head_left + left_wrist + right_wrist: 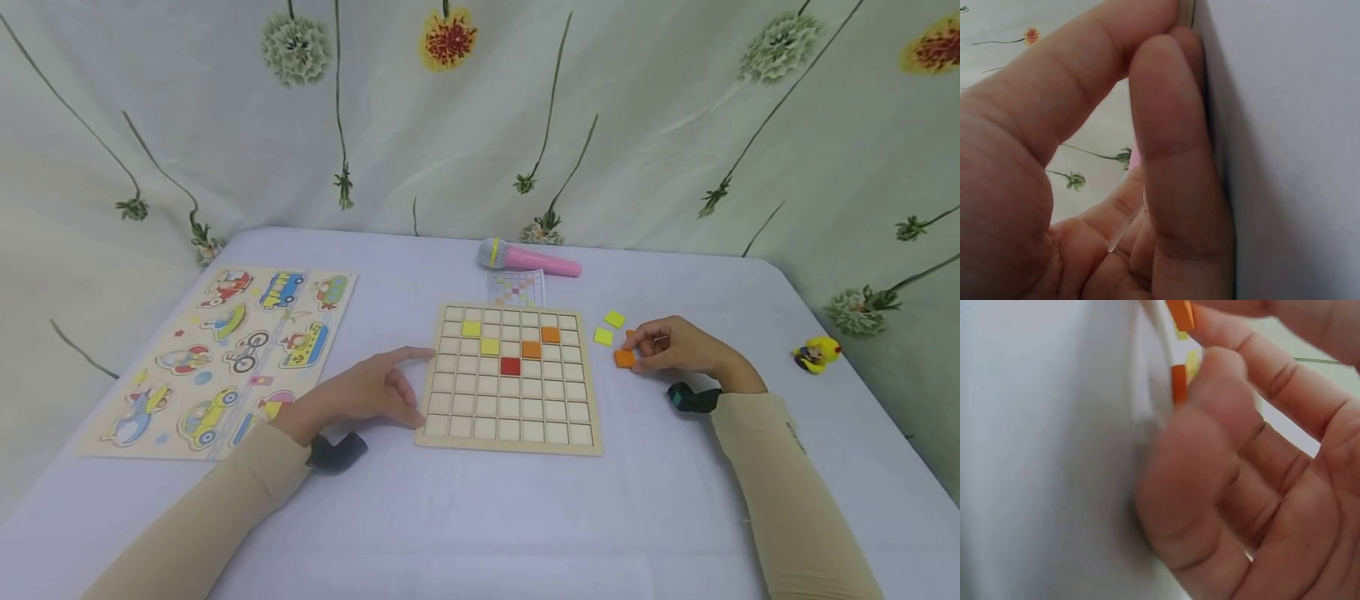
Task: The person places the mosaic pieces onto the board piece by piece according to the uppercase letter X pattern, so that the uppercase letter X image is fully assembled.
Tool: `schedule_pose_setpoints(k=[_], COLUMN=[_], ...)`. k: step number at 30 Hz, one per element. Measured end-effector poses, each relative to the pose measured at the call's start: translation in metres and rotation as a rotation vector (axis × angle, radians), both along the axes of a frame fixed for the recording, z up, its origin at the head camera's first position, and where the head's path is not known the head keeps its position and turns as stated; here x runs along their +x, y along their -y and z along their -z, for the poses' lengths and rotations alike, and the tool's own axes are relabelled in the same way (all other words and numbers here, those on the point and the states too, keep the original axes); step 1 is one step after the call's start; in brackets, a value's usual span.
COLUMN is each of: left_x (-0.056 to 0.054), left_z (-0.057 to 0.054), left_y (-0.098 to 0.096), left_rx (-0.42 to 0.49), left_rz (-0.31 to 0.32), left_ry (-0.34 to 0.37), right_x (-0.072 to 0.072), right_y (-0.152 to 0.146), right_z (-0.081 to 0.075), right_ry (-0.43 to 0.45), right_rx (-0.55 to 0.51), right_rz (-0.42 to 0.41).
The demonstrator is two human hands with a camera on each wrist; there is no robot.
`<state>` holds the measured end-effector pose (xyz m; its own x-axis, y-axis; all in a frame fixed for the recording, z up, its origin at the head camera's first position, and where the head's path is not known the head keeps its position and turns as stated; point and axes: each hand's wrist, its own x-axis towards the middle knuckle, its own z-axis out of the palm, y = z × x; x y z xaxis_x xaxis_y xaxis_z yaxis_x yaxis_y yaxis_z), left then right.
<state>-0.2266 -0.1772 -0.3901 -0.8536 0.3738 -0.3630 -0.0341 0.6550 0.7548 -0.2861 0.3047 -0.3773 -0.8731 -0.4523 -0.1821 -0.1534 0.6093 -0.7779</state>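
A wooden grid board (508,448) lies flat, with two yellow tiles, two orange tiles and a red tile (511,367) in its squares. My left hand (367,390) rests at its left side, index finger extended to the edge and thumb tip at the near corner. In the left wrist view, the fingers (1172,137) lie low along the white cloth. To the right of the board, my right hand (675,346) pinches an orange tile (625,358) between thumb and index finger. Another orange tile (1179,384) lies beside the fingertips, partly hidden by them.
Two yellow tiles (609,327) lie between the board and my right hand. Behind the board are a patterned card (516,288) and a pink microphone (543,262). A vehicle puzzle board (180,333) lies at left, partly under my left arm; a small yellow toy (817,354) stands far right.
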Motion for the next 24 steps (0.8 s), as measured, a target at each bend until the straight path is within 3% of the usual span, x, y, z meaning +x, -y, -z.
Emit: schedule_pose_setpoints(k=[12,24], left_x=[-0.001,-0.001], left_z=[0.002,0.001], left_y=[0.001,0.001], left_rx=[-0.004,0.008], left_rz=[0.005,-0.001], left_ry=[-0.008,0.016], right_x=[0.006,0.010], right_y=[0.015,0.041], right_z=[-0.009,-0.011], right_ry=[-0.109,-0.080], right_rx=[-0.054,-0.154], right_rz=[-0.026,0.031])
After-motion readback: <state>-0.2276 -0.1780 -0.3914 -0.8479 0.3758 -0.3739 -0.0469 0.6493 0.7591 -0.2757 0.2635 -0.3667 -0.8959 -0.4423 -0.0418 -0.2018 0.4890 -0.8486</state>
